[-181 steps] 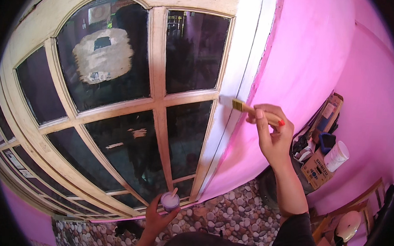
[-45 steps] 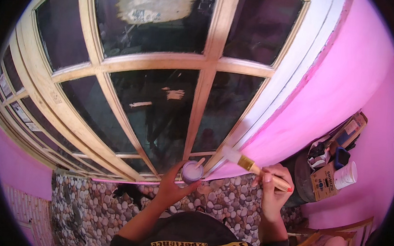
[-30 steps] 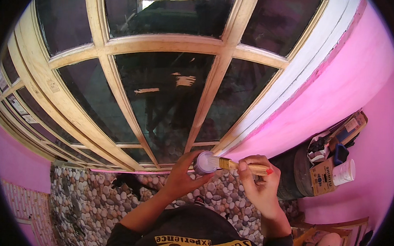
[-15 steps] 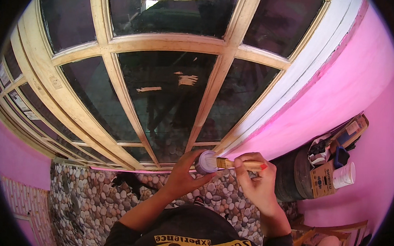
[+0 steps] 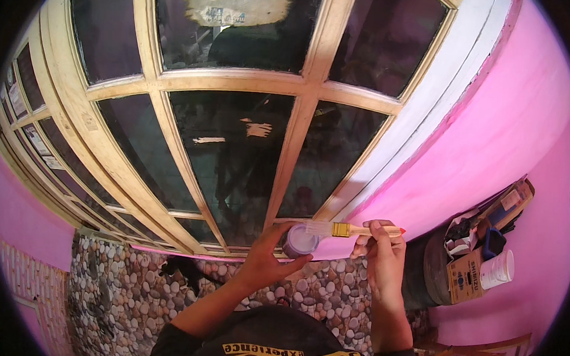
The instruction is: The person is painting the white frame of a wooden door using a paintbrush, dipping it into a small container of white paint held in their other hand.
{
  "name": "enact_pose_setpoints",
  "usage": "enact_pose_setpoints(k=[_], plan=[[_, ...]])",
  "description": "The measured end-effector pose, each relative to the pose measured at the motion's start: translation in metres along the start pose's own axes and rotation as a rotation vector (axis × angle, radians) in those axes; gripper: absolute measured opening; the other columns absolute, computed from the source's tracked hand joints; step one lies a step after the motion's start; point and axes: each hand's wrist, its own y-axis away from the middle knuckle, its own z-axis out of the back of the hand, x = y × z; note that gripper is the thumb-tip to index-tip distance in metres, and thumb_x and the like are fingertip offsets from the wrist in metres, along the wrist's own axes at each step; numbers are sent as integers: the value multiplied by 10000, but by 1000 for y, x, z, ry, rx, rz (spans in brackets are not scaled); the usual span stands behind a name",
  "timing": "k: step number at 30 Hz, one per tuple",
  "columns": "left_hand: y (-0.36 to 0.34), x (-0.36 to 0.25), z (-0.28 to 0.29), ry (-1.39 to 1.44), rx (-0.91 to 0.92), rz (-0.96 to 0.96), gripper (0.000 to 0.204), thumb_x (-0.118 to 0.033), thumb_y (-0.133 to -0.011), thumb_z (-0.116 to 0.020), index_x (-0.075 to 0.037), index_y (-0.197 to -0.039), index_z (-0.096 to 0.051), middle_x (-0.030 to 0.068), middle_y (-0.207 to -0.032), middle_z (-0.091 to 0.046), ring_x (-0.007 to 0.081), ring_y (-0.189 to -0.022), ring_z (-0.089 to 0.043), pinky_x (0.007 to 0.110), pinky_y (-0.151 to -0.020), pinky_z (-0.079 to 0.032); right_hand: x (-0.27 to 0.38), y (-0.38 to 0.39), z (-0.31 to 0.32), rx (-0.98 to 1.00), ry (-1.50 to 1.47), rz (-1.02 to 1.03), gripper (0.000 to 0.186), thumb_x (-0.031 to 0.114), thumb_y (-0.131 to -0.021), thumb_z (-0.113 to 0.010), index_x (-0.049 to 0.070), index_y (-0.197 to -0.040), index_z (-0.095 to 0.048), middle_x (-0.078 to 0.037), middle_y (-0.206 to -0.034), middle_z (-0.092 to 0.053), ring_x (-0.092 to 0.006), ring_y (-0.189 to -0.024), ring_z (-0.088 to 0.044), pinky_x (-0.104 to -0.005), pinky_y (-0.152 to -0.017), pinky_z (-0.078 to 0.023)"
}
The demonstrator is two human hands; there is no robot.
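My left hand point(image 5: 265, 260) is closed round a small translucent cup point(image 5: 300, 242) of pale paint, held low in front of the glass door. My right hand point(image 5: 380, 252) grips a paintbrush point(image 5: 362, 230) with a wooden handle, red tip and gold ferrule. Its pale bristles lie level over the upper rim of the cup; whether they touch it I cannot tell. The door's cream wooden frame point(image 5: 235, 81) holds dark panes point(image 5: 234, 169), with a torn pale patch point(image 5: 235, 4) on an upper one. White trim point(image 5: 428, 98) runs along the door's right side.
Pink walls point(image 5: 484, 136) stand right and lower left. A dark barrel point(image 5: 430, 280), cardboard box point(image 5: 462, 281) and white bucket point(image 5: 497, 269) sit at right, with wooden pieces below them. A dark shape point(image 5: 188, 272), perhaps an animal, is on the pebble-patterned floor point(image 5: 121, 285).
Six seconds ago the brush was up at the white trim. It then came down into the cup; since half a second ago it has risen to the rim and shifted slightly right.
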Motion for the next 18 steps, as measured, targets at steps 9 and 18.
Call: enact_pose_setpoints(k=[9, 18], plan=[[-10, -15, -36, 11, -8, 26, 669, -237, -773, -889, -27, -1327, -578, 151, -1220, -666, 294, -1130, -649, 379, -973, -503, 7, -2, 34, 21, -39, 45, 232, 210, -1032, -623, -19, -997, -620, -142, -757, -689, -201, -568, -666, -320, -528, -585], [-15, -16, -64, -54, -51, 8, 671, -218, -746, -909, -8, -1299, -593, 161, -1187, -669, 262, -1102, -671, 365, -953, -518, 11, -8, 59, -8, -67, 74, 271, 251, -1053, -589, -10, -981, -600, -151, -746, -685, -197, -564, -663, -324, -513, -575]])
